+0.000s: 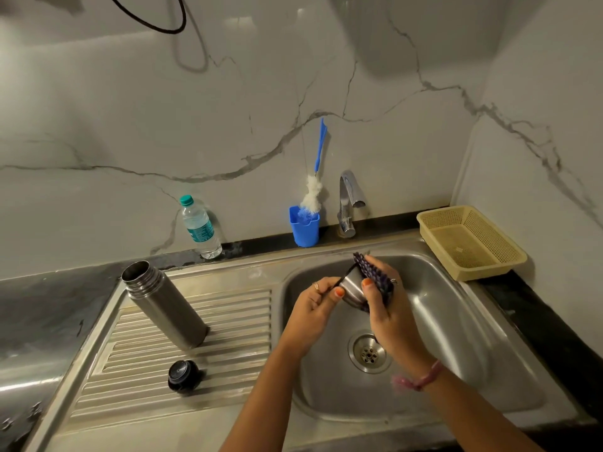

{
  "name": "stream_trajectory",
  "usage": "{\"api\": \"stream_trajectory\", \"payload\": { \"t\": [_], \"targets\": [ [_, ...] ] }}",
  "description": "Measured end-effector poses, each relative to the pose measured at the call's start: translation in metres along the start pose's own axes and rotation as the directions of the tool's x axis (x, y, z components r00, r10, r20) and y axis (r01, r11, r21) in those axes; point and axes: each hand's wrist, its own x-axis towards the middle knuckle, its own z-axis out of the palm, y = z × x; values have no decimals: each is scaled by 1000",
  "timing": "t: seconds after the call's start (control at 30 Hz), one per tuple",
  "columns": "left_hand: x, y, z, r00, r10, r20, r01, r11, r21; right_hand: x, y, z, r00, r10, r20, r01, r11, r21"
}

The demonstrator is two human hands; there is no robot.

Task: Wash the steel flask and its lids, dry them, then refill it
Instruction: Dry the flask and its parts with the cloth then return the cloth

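Over the sink basin (pixel 456 321), the person holds a steel cup lid (pixel 350 290) between both hands. The left hand (pixel 318 303) grips the lid's rim, its thumb pressed on the steel and its fingers curled around the edge. The right hand (pixel 383 300) holds a dark patterned cloth (pixel 370 272) wrapped against the far side of the lid, with the thumb on the lid's near face and the fingers curled behind the cloth. A pink band (pixel 421 380) circles the right wrist. Below the hands lies the drain (pixel 369 353) in the basin floor. The steel flask (pixel 164 305) stands upright and uncapped on the ribbed draining board (pixel 235 321) to the left of the basin, well apart from the hands. A black stopper (pixel 183 375) sits on the same board, nearer the camera than the flask and not touching it. Along the back ledge stand a plastic water bottle (pixel 199 228) with a green cap, a blue cup (pixel 304 227) holding a bottle brush (pixel 314 190) with a blue handle, and a chrome tap (pixel 348 203). A cream plastic basket (pixel 509 252) rests on the dark counter at the right of the sink. Veined white marble covers the wall (pixel 130 125) behind.
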Motion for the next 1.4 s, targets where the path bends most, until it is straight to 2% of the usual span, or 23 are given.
{"api": "stream_trajectory", "payload": {
  "t": [0.03, 0.1, 0.17, 0.23, 0.27, 0.37, 0.43, 0.5, 0.6, 0.67, 0.77, 0.83, 0.9, 0.97, 1.0, 1.07, 1.13, 1.17, 1.23, 1.3, 1.33, 1.37, 1.4],
  "targets": [
    [0, -1, 0, 1000, 8, 14, -8, 1000, 25, 0, 2, 0, 1000, 23, 10, -23, 1000, -1],
    [-3, -1, 0, 997, 41, 67, -43, 999, 26, 5, -9, -5, 964, 264, 44, -268, 949, 164],
    [-6, 0, -1, 992, 62, 111, -59, 998, -33, 14, -16, -14, 811, 531, 245, -584, 748, 315],
    [-7, 3, -4, 990, 78, 119, -74, 997, -38, 18, -18, -22, 730, 578, 365, -682, 653, 330],
    [-6, 3, -6, 988, 78, 130, -77, 997, -16, 21, -18, -22, 723, 598, 347, -690, 648, 322],
    [-4, 2, -7, 982, 3, 190, -15, 998, 58, 24, -18, -18, 750, 620, 230, -661, 718, 220],
    [-3, 4, -3, 977, -48, 210, 27, 994, 103, 23, -20, -15, 808, 565, 169, -589, 784, 195],
    [-2, 8, 5, 982, -73, 174, 50, 990, 132, 20, -22, -13, 867, 487, 109, -499, 849, 174],
    [1, 13, 15, 993, -101, 60, 94, 988, 119, 12, -21, -6, 961, 273, 43, -276, 959, 65],
    [3, 13, 19, 995, -97, -5, 97, 990, 103, 5, -15, -1, 998, 58, 9, -57, 996, -62],
    [4, 12, 23, 980, -188, -62, 184, 981, -67, -3, 3, -1, 956, -282, 81, 294, 913, -283],
    [1, 9, 23, 972, -228, -63, 217, 966, -143, -5, 11, -4, 915, -375, 149, 404, 848, -344],
    [-2, 5, 22, 977, -211, -36, 202, 966, -162, -6, 14, -4, 920, -360, 154, 390, 879, -274],
    [-5, 3, 21, 984, -177, -7, 173, 969, -176, 0, 7, -6, 960, -262, 95, 273, 954, -124],
    [-5, 2, 19, 987, -162, -4, 159, 969, -187, 4, 5, -6, 974, -216, 66, 223, 968, -117],
    [-6, -3, 17, 990, -140, -19, 132, 966, -221, 8, 4, -7, 968, -240, 72, 250, 945, -210],
    [-4, -6, 15, 989, -140, -40, 127, 962, -241, 6, 6, -4, 922, -372, 105, 384, 852, -355],
    [-4, -7, 15, 988, -144, -48, 128, 961, -244, 4, 8, -2, 906, -408, 116, 419, 818, -395],
    [-3, -7, 15, 988, -147, -51, 130, 961, -242, 3, 12, -2, 909, -394, 136, 415, 820, -394],
    [-5, -9, 15, 990, -141, -28, 130, 961, -244, 5, 8, -3, 962, -261, 86, 274, 927, -257],
    [-6, -10, 15, 990, -140, -15, 132, 960, -247, 6, 0, -4, 994, -101, 50, 107, 988, -113],
    [-7, -11, 15, 989, -145, 2, 141, 957, -255, 10, -4, -4, 995, 81, 63, -84, 996, 44],
    [-8, -12, 15, 987, -159, 11, 156, 951, -265, 13, -2, -5, 976, 200, 81, -210, 966, 150]
  ]
}}
